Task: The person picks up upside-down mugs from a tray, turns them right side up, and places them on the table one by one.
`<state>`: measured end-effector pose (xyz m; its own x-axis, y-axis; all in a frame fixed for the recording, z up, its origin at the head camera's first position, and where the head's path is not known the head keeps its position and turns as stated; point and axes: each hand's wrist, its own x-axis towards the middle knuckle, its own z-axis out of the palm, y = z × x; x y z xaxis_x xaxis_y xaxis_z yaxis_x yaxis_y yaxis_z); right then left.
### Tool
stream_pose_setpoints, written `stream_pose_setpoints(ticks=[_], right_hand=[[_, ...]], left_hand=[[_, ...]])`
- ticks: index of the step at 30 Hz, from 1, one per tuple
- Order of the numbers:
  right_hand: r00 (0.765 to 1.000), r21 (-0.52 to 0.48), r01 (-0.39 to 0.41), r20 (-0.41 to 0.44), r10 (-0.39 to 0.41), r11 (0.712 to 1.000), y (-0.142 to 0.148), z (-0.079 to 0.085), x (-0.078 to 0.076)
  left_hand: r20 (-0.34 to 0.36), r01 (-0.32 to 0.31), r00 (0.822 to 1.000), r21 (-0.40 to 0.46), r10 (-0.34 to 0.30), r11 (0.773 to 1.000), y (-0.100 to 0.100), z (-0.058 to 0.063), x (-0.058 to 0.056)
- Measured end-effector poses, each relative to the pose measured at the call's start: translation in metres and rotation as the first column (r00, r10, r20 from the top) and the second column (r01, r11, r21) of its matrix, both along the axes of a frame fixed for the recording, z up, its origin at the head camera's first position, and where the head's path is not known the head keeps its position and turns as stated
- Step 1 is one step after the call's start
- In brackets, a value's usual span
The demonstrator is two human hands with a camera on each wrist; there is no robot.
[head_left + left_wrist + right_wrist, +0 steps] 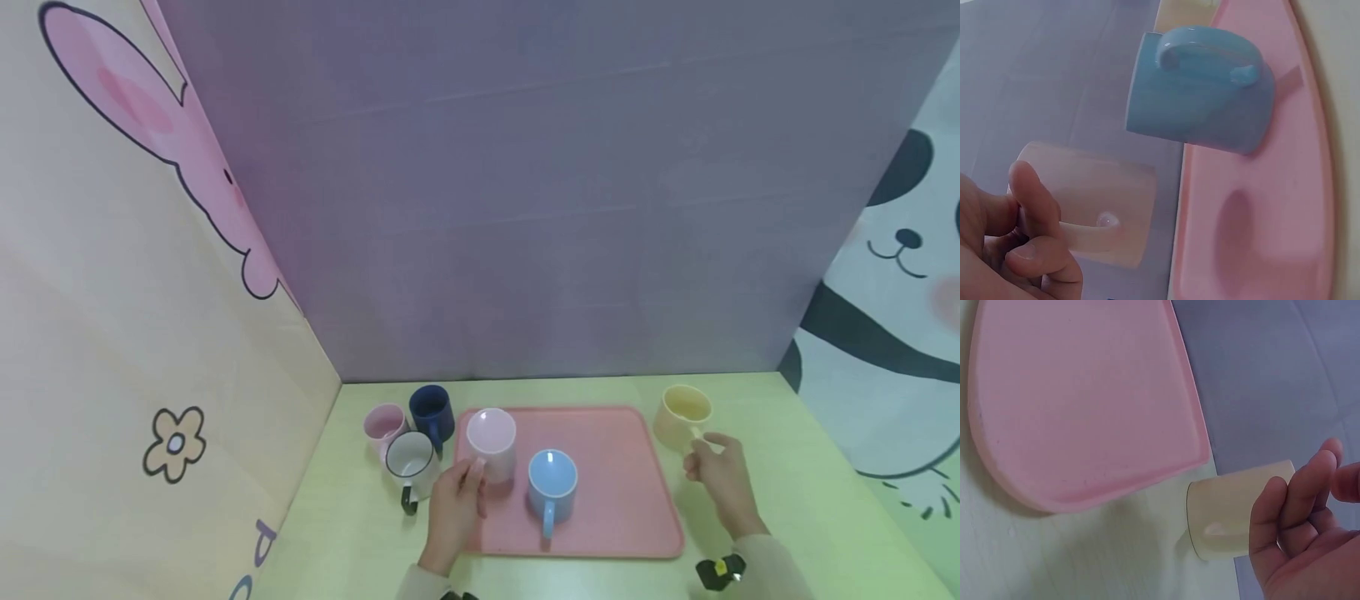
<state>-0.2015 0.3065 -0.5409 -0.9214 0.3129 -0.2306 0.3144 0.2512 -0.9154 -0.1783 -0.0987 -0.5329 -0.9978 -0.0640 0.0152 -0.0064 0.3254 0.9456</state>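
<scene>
My left hand (454, 510) pinches the handle of a pale pink mug (492, 454) over the left part of a pink tray (615, 500). In the left wrist view this mug (1110, 194) is raised, and a shadow falls on the tray. A light blue mug (552, 487) stands upright on the tray, its handle toward me. Right of the tray, my right hand (722, 479) holds a yellow mug (675, 425) by its handle. The fingers partly cover that mug (1222, 512) in the right wrist view; whether its base touches the table I cannot tell.
Left of the tray stand three mugs close together: a pink one (385, 422), a dark blue one (432, 411) and a white one (412, 461) with a black handle. A grey-purple wall (487, 208) rises behind the table (352, 533), with printed panels at both sides.
</scene>
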Motion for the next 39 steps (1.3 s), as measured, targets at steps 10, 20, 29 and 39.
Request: stream_pose_setpoints(ticks=[10, 20, 29, 39], right_hand=[[0.999, 0.002, -0.032, -0.002, 0.032, 0.999, -0.011, 0.004, 0.003], [0.997, 0.015, -0.075, -0.028, 0.075, 0.997, -0.026, 0.008, 0.007], [0.986, 0.052, -0.155, -0.045, 0.157, 0.987, -0.044, 0.012, 0.008], [0.958, -0.065, -0.27, -0.116, 0.261, 0.961, -0.085, 0.026, 0.011]], left_hand=[[-0.1, 0.004, 0.995, 0.014, -0.003, 1.0, 0.011, 0.018, -0.013], [-0.162, 0.036, 0.987, 0.079, -0.022, 0.996, 0.019, 0.039, -0.02], [-0.208, 0.083, 0.977, 0.168, -0.047, 0.982, 0.03, 0.056, -0.025], [-0.231, 0.12, 0.97, 0.185, -0.076, 0.975, 0.048, 0.072, -0.027]])
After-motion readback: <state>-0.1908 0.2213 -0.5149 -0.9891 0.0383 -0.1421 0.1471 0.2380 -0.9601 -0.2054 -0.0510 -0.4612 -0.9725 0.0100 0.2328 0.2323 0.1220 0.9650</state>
